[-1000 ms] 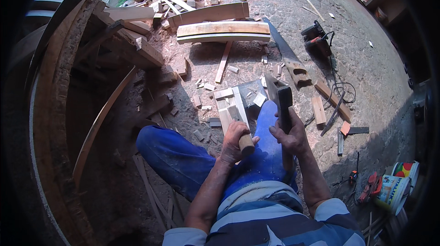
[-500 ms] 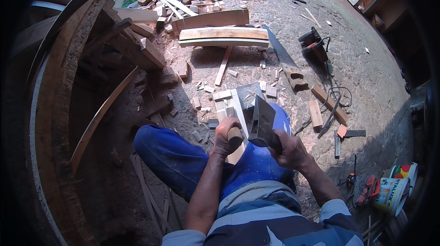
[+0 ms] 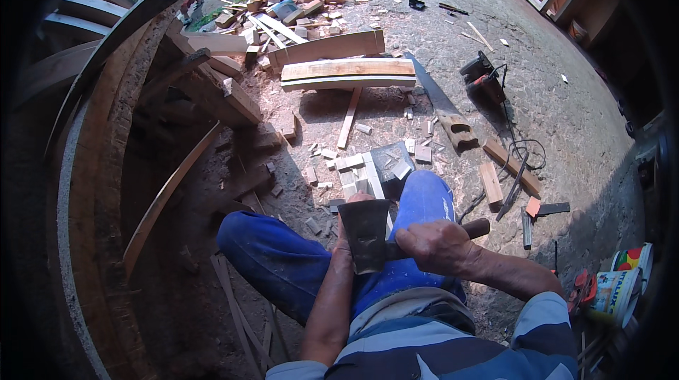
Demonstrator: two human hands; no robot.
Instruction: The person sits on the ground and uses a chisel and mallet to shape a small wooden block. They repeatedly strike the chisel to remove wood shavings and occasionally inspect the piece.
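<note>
My right hand (image 3: 438, 247) is closed round the wooden handle of a hatchet (image 3: 366, 228). The broad dark head lies over my left hand (image 3: 342, 247), covering most of its fingers. Half a second ago that hand gripped a wooden-handled chisel; the hatchet now hides the chisel, and the hand is in nearly the same place. Beneath and beyond it, a pale wooden workpiece (image 3: 351, 179) runs between my blue-trousered legs. Its far end lies beside a dark flat sheet (image 3: 385, 160). Whether the hatchet touches the chisel cannot be made out.
Curved timbers (image 3: 350, 72) lie ahead, with a handsaw (image 3: 442, 107) and a corded power tool (image 3: 484, 80) to their right. Large curved frames (image 3: 106, 160) stand at left. Offcuts litter the ground, and paint buckets (image 3: 615, 288) sit at lower right.
The hatchet has swung down and left, its head now turned flat over my left hand. My right hand has come lower, and the chisel handle has gone out of sight.
</note>
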